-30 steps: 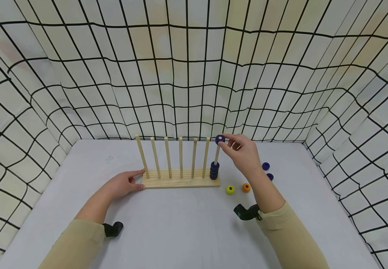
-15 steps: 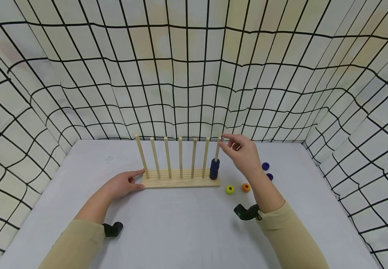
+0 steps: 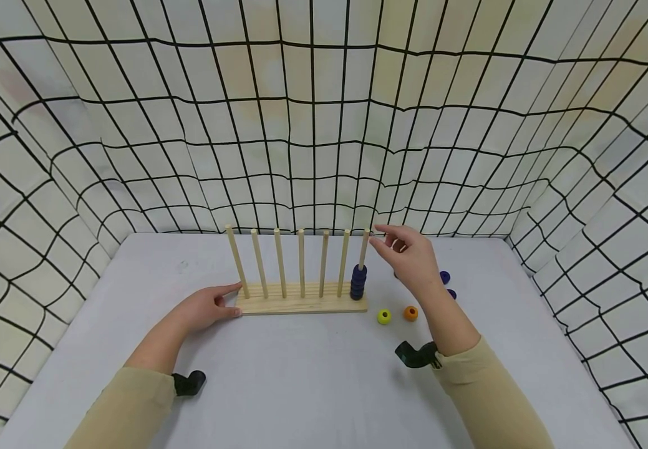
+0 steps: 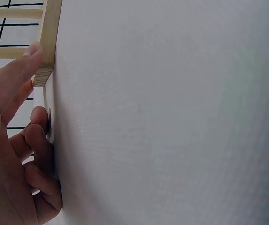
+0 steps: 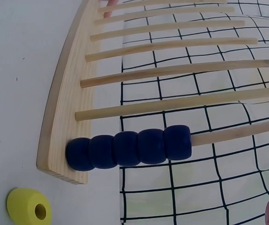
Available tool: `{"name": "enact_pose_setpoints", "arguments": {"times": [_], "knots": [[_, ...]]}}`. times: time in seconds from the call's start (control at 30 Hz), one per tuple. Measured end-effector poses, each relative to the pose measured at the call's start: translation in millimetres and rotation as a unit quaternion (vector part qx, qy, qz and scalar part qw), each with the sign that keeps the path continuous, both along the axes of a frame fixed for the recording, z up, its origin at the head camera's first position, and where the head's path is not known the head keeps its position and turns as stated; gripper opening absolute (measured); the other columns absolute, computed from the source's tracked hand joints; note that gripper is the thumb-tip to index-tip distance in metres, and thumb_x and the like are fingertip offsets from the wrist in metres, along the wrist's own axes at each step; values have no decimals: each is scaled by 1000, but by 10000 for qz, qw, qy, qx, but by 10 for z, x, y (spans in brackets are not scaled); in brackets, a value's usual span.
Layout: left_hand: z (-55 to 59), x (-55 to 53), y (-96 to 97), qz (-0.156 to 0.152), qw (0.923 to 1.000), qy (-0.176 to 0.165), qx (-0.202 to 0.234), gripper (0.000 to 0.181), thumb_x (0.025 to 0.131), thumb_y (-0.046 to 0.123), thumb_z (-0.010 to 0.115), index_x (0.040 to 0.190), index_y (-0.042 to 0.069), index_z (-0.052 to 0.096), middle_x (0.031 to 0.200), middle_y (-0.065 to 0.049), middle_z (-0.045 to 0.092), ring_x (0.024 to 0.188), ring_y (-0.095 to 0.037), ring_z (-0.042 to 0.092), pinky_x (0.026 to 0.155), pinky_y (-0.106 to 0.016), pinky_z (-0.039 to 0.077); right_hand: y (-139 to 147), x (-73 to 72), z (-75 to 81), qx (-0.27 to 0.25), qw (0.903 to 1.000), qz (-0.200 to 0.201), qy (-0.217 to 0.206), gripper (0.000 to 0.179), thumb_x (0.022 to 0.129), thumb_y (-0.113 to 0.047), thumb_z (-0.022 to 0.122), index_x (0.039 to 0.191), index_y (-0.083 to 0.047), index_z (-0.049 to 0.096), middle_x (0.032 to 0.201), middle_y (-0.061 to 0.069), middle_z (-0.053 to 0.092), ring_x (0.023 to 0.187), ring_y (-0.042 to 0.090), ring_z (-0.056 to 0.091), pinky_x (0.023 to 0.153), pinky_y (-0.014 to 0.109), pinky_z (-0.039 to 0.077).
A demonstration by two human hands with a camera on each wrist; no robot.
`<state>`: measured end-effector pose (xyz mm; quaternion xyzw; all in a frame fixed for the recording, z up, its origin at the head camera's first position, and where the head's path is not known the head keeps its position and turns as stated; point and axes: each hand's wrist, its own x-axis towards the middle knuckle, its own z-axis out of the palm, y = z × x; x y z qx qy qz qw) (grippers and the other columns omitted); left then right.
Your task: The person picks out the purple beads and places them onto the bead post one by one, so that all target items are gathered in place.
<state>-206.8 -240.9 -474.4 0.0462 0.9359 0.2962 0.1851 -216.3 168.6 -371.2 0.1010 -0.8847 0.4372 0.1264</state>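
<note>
A wooden peg board lies across the table with a row of upright pegs. Its left end is pinched between the thumb and index finger of my left hand; in the left wrist view the thumb lies against the board's edge. Several dark blue beads are stacked low on the rightmost peg; the other pegs are bare. Just right of that peg's top, my right hand hangs with nothing in its fingers, thumb and index apart.
A yellow bead and an orange bead lie right of the board. Loose blue beads sit beyond the right forearm, one partly hidden by the hand. Black netting over white cloth rises behind and at both sides.
The blue bead at the peg's top has been let go and dropped onto the stack. My right hand then shifted slightly right. The left hand stayed still.
</note>
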Motion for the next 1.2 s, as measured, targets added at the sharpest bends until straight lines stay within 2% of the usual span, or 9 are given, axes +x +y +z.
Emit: {"name": "enact_pose_setpoints", "arguments": {"times": [0.73, 0.87, 1.03, 1.2], "knots": [[5, 6, 1, -2, 10000, 7, 24, 73, 89, 38, 75, 151, 15, 44, 79, -5, 45, 71, -20, 40, 64, -34, 32, 235, -3, -86, 586, 9972, -245, -401, 40, 93, -43, 69, 128, -23, 69, 94, 2, 58, 87, 21, 50, 66, 36, 44], [15, 18, 12, 56, 10000, -26, 0, 73, 89, 38, 75, 151, 15, 44, 80, -5, 46, 72, -20, 41, 64, -34, 32, 302, -12, -120, 621, 9965, -288, -475, 40, 93, -43, 69, 128, -22, 69, 94, 2, 58, 83, 22, 50, 62, 34, 45], [29, 31, 20, 124, 9999, -66, -19, 73, 88, 39, 74, 151, 16, 44, 81, -6, 47, 73, -20, 43, 64, -35, 33, 402, 8, -150, 505, 9949, -305, -820, 44, 92, -46, 68, 130, -23, 68, 99, 2, 57, 74, 24, 54, 58, 33, 48], [24, 20, 21, 140, 9999, -74, -53, 73, 88, 39, 74, 151, 17, 44, 82, -6, 48, 73, -20, 43, 65, -35, 33, 512, 9, -195, 751, 9933, -326, -821, 47, 92, -49, 67, 131, -22, 67, 100, 3, 58, 83, 22, 52, 62, 34, 44]]}}
